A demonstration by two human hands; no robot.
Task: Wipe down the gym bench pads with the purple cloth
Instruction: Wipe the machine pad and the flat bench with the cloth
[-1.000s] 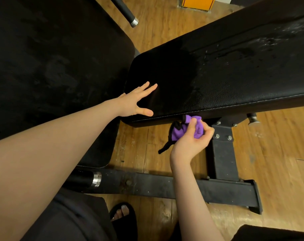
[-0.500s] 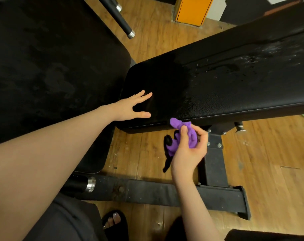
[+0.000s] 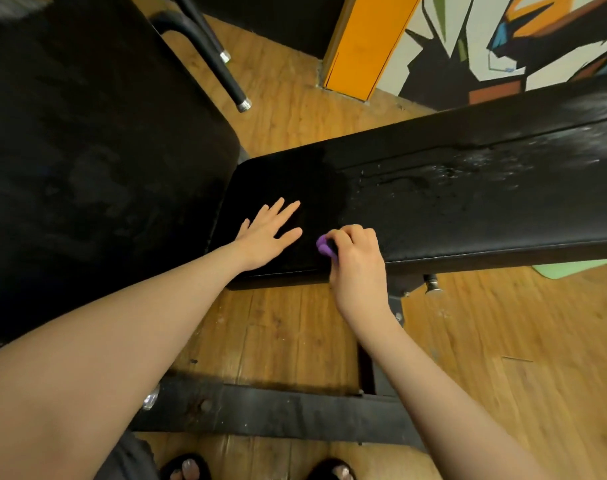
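Warm brown wooden plank floor [image 3: 503,358]. An orange rectangular pillar [image 3: 364,43] stands beside a wall mural of white, black and orange shapes [image 3: 485,39]. A pale green mat corner [image 3: 572,268] lies on the floor.

One view only, head-worn, wide-angle. Looks forward and steeply down onto the long bench pad [image 3: 468,209], from the near long side of it. Close range: both forearms enter from the bottom edge and reach that pad. Left of the pad, a second black pad [image 3: 87,150] fills the frame's left side. Below the pad, wooden floor [image 3: 503,341] and the person's toes. Beyond the pad, a painted wall [image 3: 485,39]. Edges bend.
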